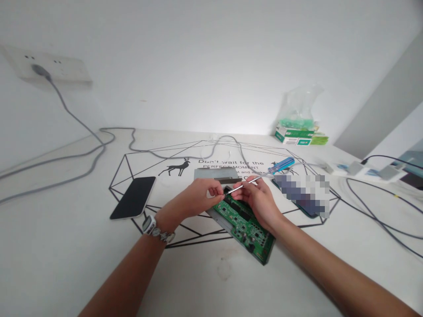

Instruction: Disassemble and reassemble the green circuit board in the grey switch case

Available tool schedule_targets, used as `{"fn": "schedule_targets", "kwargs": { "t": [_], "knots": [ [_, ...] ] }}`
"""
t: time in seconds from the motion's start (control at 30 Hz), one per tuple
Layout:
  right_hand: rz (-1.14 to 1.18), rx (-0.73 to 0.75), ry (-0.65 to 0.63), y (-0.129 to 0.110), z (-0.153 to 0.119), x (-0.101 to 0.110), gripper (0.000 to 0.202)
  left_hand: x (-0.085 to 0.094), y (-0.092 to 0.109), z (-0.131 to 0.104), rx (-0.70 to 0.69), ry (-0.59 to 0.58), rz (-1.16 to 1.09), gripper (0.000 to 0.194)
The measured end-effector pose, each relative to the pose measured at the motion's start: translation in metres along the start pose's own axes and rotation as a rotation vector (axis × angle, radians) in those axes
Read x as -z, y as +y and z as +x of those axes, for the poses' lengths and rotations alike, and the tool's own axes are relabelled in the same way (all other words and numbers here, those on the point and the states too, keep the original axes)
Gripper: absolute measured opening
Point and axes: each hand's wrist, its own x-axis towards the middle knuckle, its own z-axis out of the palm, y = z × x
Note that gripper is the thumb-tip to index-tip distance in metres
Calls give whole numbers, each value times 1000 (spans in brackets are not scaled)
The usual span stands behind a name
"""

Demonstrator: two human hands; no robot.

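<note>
A green circuit board [236,218] lies slanted on the white table, on a grey metal plate. My right hand [259,198] is closed around the metal shaft of a screwdriver [280,165], whose blue handle points up to the right. The shaft's tip reaches the fingertips of my left hand [201,196], above the board's far corner. My left thumb and finger are pinched together there; whatever they hold is too small to make out. Behind both hands is a grey metal piece [214,173], partly covered by them.
A dark-screened phone [134,198] lies at left, and another phone-like device [300,198], partly pixelated, at right. Green-and-white boxes [294,134] with a plastic bag stand at the back right. A power strip [370,171] with cables is far right; a grey cord [161,156] crosses the back.
</note>
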Motion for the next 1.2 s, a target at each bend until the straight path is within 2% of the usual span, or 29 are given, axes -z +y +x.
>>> {"fn": "schedule_targets", "kwargs": {
  "t": [0.27,0.37,0.63,1.0,1.2],
  "knots": [
    [24,36,24,1,0,1,27,-12,2,2,-124,82,52,10],
    [61,34,60,0,-1,-1,26,-12,1,2,-96,86,12,8],
    [140,31,121,-3,0,-4,25,4,12,1,19,54,-30,7],
    [151,13,102,-3,0,-2,22,1,15,2,30,65,-84,10],
    [129,14,100,-6,-2,-4,24,2,9,4,4,84,-155,15]
  ]
}}
